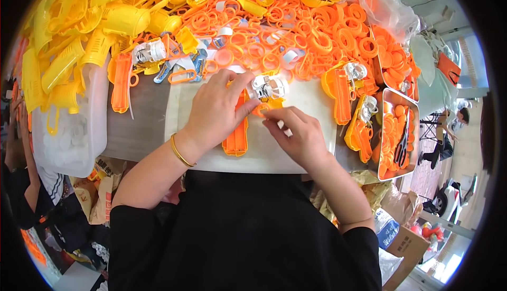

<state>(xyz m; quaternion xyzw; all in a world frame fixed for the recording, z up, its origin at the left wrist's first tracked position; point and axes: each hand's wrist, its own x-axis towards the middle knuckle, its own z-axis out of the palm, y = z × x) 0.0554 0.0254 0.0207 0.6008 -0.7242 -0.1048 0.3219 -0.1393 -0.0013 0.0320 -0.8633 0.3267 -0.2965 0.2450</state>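
The person's left hand (216,108) appears to grasp the orange, yellow and white piece (236,142), thumb and fingers bent around its far part, probably to steady it. The right hand (298,135) has thumb and index finger close together at its right side; whether they pinch anything cannot be told. The piece lies on a white board (312,98) in the middle of the surface (140,135), directly before the person, likely for easy reach by both hands.

Similar pieces lie left (122,85) and right (343,103), apparently set aside from the far heaps of yellow shells (127,19) and orange rings (319,40). Scissors (403,145) rest in a metal tray (418,143), seemingly within reach of the right hand.

Printed characters mark a cardboard box (409,248), near right; a blue-and-white package (386,228) beside it bears lettering, and a paper sack (97,201), near left, carries red marks.
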